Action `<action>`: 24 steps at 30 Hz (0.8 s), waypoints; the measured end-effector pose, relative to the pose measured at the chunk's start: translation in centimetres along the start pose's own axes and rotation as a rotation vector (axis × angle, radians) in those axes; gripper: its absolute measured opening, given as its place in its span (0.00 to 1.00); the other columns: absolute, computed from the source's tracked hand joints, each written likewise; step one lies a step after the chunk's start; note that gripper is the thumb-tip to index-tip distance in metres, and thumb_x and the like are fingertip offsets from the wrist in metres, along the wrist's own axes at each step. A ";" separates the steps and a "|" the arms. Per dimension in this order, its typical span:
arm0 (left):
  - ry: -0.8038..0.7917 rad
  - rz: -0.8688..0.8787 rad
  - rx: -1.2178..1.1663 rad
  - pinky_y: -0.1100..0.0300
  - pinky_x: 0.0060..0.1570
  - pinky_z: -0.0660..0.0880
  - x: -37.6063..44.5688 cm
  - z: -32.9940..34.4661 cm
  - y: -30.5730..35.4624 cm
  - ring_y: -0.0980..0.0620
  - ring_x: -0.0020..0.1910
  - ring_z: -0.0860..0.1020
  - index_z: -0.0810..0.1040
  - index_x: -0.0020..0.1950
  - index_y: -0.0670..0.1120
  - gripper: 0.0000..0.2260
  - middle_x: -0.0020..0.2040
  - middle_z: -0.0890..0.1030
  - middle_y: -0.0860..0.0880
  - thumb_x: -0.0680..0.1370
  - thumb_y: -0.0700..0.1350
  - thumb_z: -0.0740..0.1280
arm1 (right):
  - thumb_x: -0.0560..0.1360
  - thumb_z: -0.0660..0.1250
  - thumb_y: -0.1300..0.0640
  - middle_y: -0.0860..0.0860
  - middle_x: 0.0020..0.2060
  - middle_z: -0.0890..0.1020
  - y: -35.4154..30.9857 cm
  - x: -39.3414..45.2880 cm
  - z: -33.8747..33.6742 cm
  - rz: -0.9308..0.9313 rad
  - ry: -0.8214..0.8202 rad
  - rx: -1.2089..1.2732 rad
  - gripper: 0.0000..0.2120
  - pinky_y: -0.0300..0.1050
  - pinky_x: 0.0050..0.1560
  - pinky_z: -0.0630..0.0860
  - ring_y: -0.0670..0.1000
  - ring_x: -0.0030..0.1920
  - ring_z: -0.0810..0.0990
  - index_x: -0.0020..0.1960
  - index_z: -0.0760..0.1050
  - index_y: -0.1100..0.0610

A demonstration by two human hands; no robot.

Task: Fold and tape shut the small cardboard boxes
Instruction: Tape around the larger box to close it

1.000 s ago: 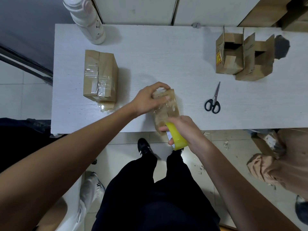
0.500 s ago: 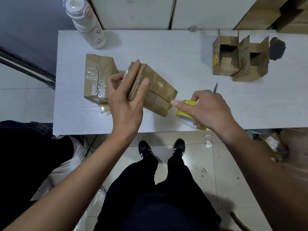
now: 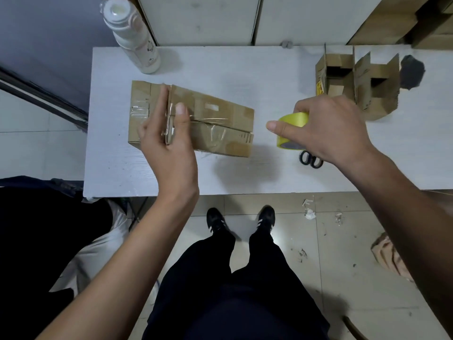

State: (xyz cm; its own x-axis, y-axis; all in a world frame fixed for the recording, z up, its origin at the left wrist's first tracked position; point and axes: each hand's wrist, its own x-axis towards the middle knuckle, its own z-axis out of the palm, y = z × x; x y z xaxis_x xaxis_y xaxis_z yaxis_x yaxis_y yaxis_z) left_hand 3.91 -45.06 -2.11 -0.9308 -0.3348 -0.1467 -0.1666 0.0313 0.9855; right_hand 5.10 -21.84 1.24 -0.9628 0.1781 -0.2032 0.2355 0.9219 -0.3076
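The left hand (image 3: 169,141) grips the near end of a taped cardboard box (image 3: 220,123), thumb on top over the clear tape and the other fingers curled around its left end. This box lies on the white table (image 3: 245,69) at about 10 o'clock, touching a second taped box (image 3: 141,111) on its left. The right hand (image 3: 328,128) holds a yellow tape roll (image 3: 291,126) at 2 o'clock, fingers curled over it. Black scissors (image 3: 310,160) lie just under this hand. Two open boxes (image 3: 355,79) stand at 1 o'clock, and a white bottle (image 3: 132,35) at 11 o'clock.
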 end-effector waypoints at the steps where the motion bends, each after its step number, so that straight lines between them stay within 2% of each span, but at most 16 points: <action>1: 0.007 0.003 0.001 0.58 0.77 0.63 -0.1 0.0 0.0 0.63 0.73 0.69 0.76 0.74 0.53 0.20 0.69 0.77 0.61 0.82 0.52 0.68 | 0.72 0.67 0.27 0.49 0.27 0.73 0.1 0.1 0.1 -0.003 0.006 -0.004 0.28 0.50 0.37 0.72 0.57 0.38 0.76 0.35 0.74 0.53; 3: 0.010 -0.013 -0.034 0.53 0.78 0.63 0.0 -0.1 -0.1 0.58 0.76 0.68 0.76 0.74 0.53 0.20 0.70 0.78 0.60 0.82 0.52 0.68 | 0.72 0.68 0.27 0.50 0.27 0.73 0.2 0.2 0.4 -0.006 -0.003 0.019 0.29 0.51 0.38 0.74 0.58 0.39 0.76 0.34 0.72 0.52; 5: 0.005 -0.051 -0.131 0.49 0.76 0.67 0.3 -0.1 0.2 0.54 0.75 0.71 0.77 0.73 0.53 0.20 0.71 0.78 0.55 0.81 0.52 0.70 | 0.72 0.67 0.26 0.50 0.26 0.72 -0.1 0.2 0.8 -0.015 -0.004 0.054 0.30 0.53 0.38 0.75 0.59 0.39 0.76 0.33 0.71 0.53; 7: 0.013 -0.131 -0.221 0.46 0.70 0.73 0.6 -0.2 0.7 0.53 0.70 0.77 0.78 0.72 0.54 0.19 0.69 0.80 0.53 0.80 0.52 0.71 | 0.72 0.67 0.26 0.50 0.26 0.71 -0.4 0.3 1.1 -0.007 -0.001 0.096 0.31 0.54 0.39 0.76 0.59 0.39 0.75 0.33 0.71 0.54; 9: 0.002 -0.256 -0.287 0.47 0.60 0.78 0.6 -0.3 1.3 0.52 0.60 0.80 0.78 0.71 0.56 0.18 0.63 0.82 0.54 0.81 0.50 0.70 | 0.71 0.67 0.25 0.50 0.28 0.71 -0.5 0.4 1.1 0.021 -0.009 0.152 0.32 0.54 0.41 0.75 0.58 0.41 0.74 0.34 0.72 0.54; 11: -0.021 -0.326 -0.323 0.42 0.62 0.77 0.5 -0.5 1.3 0.48 0.61 0.81 0.78 0.71 0.56 0.17 0.65 0.83 0.51 0.82 0.50 0.69 | 0.71 0.67 0.24 0.49 0.28 0.69 -0.6 0.4 1.0 0.040 -0.023 0.200 0.31 0.51 0.40 0.72 0.56 0.41 0.71 0.33 0.71 0.53; 14: -0.024 -0.379 -0.358 0.45 0.58 0.79 0.7 -0.7 1.1 0.50 0.58 0.82 0.78 0.72 0.53 0.17 0.66 0.82 0.49 0.83 0.50 0.68 | 0.72 0.68 0.27 0.50 0.28 0.67 -1.1 0.0 0.9 0.015 -0.064 0.345 0.33 0.46 0.34 0.64 0.47 0.33 0.69 0.35 0.72 0.59; 16: -0.006 -0.430 -0.384 0.47 0.58 0.79 1.1 -0.8 0.8 0.50 0.55 0.82 0.79 0.71 0.52 0.16 0.66 0.82 0.48 0.83 0.50 0.68 | 0.75 0.70 0.32 0.50 0.27 0.67 -1.2 -0.3 0.5 -0.025 -0.104 0.454 0.31 0.40 0.28 0.65 0.45 0.27 0.69 0.37 0.73 0.61; 17: -0.007 -0.455 -0.409 0.47 0.57 0.79 1.3 -1.0 0.6 0.49 0.54 0.82 0.80 0.69 0.52 0.15 0.64 0.83 0.48 0.83 0.50 0.67 | 0.77 0.69 0.34 0.49 0.28 0.67 -1.1 -0.4 0.3 -0.039 -0.127 0.497 0.29 0.40 0.28 0.66 0.45 0.26 0.68 0.38 0.72 0.60; 19: -0.033 -0.492 -0.462 0.48 0.55 0.81 1.8 -1.6 0.2 0.48 0.53 0.82 0.82 0.66 0.51 0.13 0.59 0.84 0.47 0.83 0.50 0.66 | 0.78 0.68 0.34 0.49 0.30 0.66 -0.6 -0.6 -0.2 -0.037 -0.206 0.591 0.27 0.47 0.34 0.65 0.48 0.30 0.66 0.38 0.70 0.58; 20: -0.051 -0.496 -0.471 0.48 0.56 0.81 2.0 -1.9 0.1 0.47 0.54 0.82 0.83 0.64 0.51 0.12 0.58 0.84 0.48 0.83 0.50 0.66 | 0.77 0.67 0.34 0.50 0.31 0.67 -0.4 -0.6 -0.2 -0.035 -0.228 0.592 0.27 0.50 0.35 0.65 0.50 0.31 0.66 0.39 0.70 0.58; 22: -0.090 -0.498 -0.464 0.45 0.61 0.79 2.0 -2.1 -0.3 0.48 0.54 0.82 0.84 0.61 0.52 0.10 0.56 0.84 0.49 0.83 0.50 0.66 | 0.77 0.68 0.35 0.49 0.29 0.69 -0.4 -0.5 0.3 -0.029 -0.194 0.473 0.27 0.47 0.36 0.66 0.50 0.30 0.69 0.38 0.71 0.58; 24: -0.087 -0.512 -0.452 0.43 0.62 0.78 1.7 -1.8 -0.9 0.48 0.52 0.83 0.83 0.61 0.51 0.10 0.54 0.84 0.48 0.83 0.50 0.67 | 0.76 0.67 0.32 0.49 0.29 0.73 -0.7 -0.2 1.4 0.021 -0.146 0.281 0.28 0.47 0.40 0.69 0.53 0.36 0.74 0.39 0.74 0.58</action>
State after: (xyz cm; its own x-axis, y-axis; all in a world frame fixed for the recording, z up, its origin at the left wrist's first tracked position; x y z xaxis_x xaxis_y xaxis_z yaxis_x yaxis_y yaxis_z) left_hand 3.04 -47.32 -3.09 -0.7966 -0.1255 -0.5913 -0.4582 -0.5128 0.7261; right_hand 5.27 -23.03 0.17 -0.9330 0.1258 -0.3372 0.3018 0.7838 -0.5427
